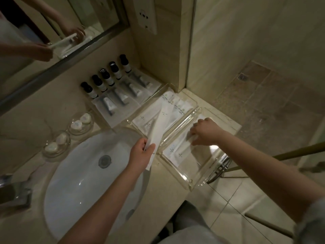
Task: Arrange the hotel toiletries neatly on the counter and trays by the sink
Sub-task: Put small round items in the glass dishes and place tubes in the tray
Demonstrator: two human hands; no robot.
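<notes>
By the sink (79, 182) — left grip (140, 152) pinches a long packet (161, 120).

The room is dim and yellowish. A pale stone tabletop (44, 120) holds a round white sink (79, 173), with a metal tap (14, 192) at its left edge. A mirror (52, 23) hangs above, beside a white socket (146, 13). The floor (237, 208) has pale square tiles, and a darker patch has a small drain (243, 76).
</notes>
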